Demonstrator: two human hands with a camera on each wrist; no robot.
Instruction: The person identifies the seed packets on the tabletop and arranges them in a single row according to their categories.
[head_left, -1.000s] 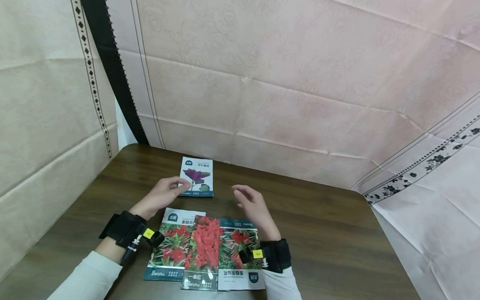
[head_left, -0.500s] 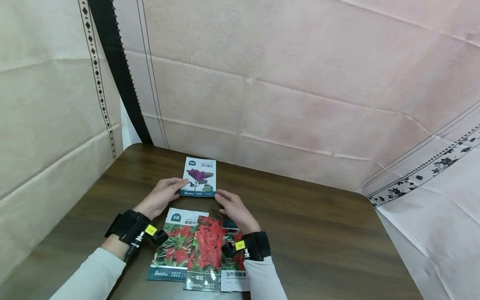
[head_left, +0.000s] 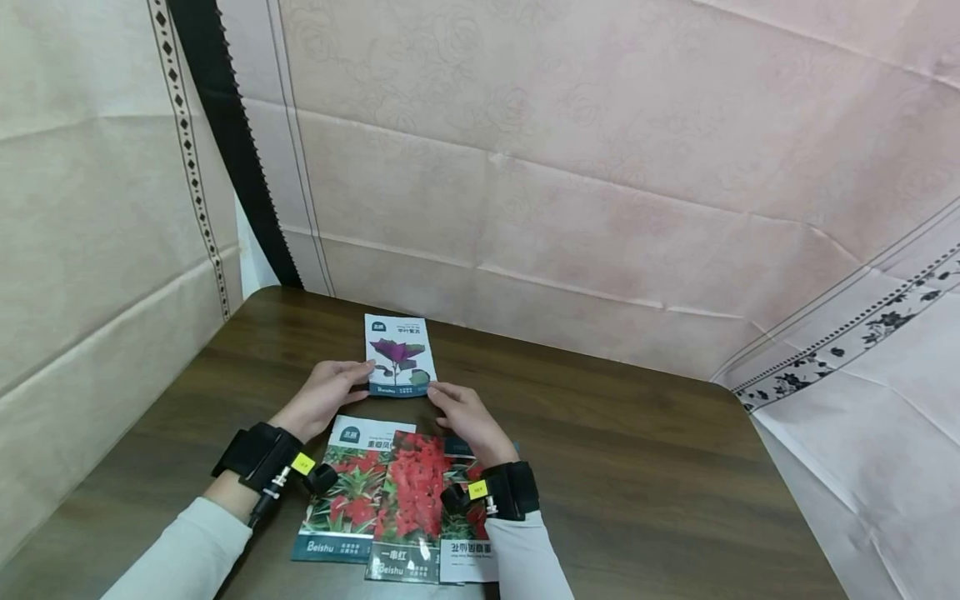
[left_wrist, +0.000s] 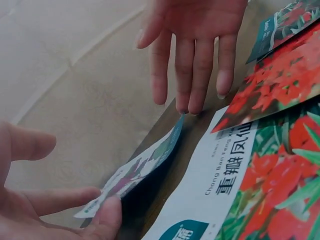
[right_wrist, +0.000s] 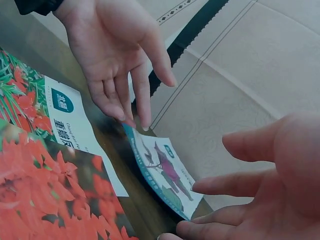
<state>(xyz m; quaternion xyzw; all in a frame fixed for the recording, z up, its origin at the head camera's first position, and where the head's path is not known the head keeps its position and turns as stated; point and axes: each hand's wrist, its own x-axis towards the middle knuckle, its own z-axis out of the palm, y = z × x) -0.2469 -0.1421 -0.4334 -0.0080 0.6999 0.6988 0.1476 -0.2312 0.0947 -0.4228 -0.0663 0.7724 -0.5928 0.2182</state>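
Note:
A small white seed packet [head_left: 400, 348] with a purple plant picture lies near the table's far edge. My left hand [head_left: 321, 402] has its fingertips at the packet's left edge. At its lower right corner are the fingertips of my right hand [head_left: 472, 423]. Fingers of both hands are fairly straight, and the thumbs stand away from the packet in the wrist views. Seen by the right wrist camera, the packet [right_wrist: 167, 172] bows slightly between the hands. Closer to me lie three larger red-flower packets: a left one [head_left: 348, 500], an overlapping middle one [head_left: 415, 492] and a right one [head_left: 467, 557], partly hidden by my right wrist.
The dark wooden table [head_left: 637, 450] runs to both sides, with rounded far corners. A pale patterned cloth [head_left: 570, 183] hangs behind its far edge. Another cloth [head_left: 97, 208] hangs at the left, and a black strip [head_left: 232, 142] runs down between them.
My right hand has come in from the right to the small packet's lower right corner. The left fingertips stay at its left edge. The small packet has turned slightly; the red-flower packets stay put.

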